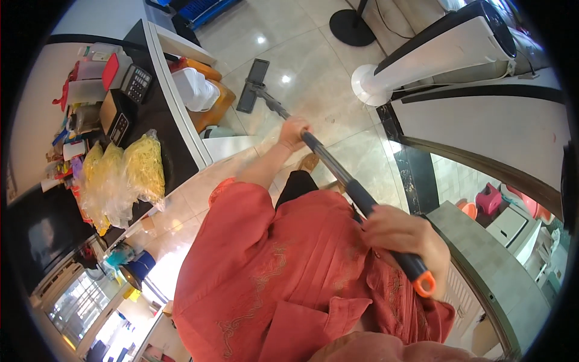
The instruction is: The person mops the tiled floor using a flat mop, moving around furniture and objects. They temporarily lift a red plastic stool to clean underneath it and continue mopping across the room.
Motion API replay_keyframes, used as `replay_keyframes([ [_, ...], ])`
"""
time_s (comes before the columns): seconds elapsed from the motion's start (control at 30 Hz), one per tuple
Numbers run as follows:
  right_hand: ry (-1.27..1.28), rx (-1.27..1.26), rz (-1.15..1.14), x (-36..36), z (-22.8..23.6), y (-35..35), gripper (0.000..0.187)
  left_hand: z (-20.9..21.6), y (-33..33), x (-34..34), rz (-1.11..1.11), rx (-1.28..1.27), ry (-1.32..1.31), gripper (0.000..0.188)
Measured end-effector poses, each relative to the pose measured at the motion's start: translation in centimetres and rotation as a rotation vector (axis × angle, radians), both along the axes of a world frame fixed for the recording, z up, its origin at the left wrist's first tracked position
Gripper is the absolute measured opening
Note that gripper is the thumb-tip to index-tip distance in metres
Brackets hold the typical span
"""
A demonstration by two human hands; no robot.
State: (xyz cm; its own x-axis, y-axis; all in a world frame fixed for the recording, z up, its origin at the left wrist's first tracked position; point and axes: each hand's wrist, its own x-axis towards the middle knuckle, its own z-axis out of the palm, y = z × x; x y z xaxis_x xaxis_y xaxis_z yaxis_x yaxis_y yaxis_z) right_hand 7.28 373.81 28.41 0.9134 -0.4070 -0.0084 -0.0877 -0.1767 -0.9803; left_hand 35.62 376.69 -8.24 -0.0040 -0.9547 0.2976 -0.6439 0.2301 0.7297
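Observation:
A flat mop [338, 166] runs slantwise in front of my body, its long grey and black handle ending in an orange hanging loop near me. Its dark rectangular head [253, 85] lies flat on the tiled floor ahead. My left hand [294, 134] is closed round the handle partway down, the arm stretched forward. Higher up, close to the loop, my right hand [410, 235] wraps round the black grip. My right fingers look slightly blurred.
On the left, a dark counter [172, 130] carries bags of yellow food [143, 166] and a scale [137, 83]. White and orange jugs [196, 89] stand beside it. A white tower appliance [434, 51] and a black round base [351, 29] stand right. A doorway opens onto a tiled room with pink stools [489, 198].

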Motion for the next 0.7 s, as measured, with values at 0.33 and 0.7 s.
replay_keyframes([
  [0.33,0.128,-0.28,0.109,-5.9,10.8,2.2,0.01,7.4,0.4,-11.3,-0.26,-0.001,0.216,0.029],
  [0.7,-0.177,0.106,-0.281,2.3,-2.3,2.9,0.01,0.6,3.1,1.8,0.097,-0.028,0.033,0.023],
])
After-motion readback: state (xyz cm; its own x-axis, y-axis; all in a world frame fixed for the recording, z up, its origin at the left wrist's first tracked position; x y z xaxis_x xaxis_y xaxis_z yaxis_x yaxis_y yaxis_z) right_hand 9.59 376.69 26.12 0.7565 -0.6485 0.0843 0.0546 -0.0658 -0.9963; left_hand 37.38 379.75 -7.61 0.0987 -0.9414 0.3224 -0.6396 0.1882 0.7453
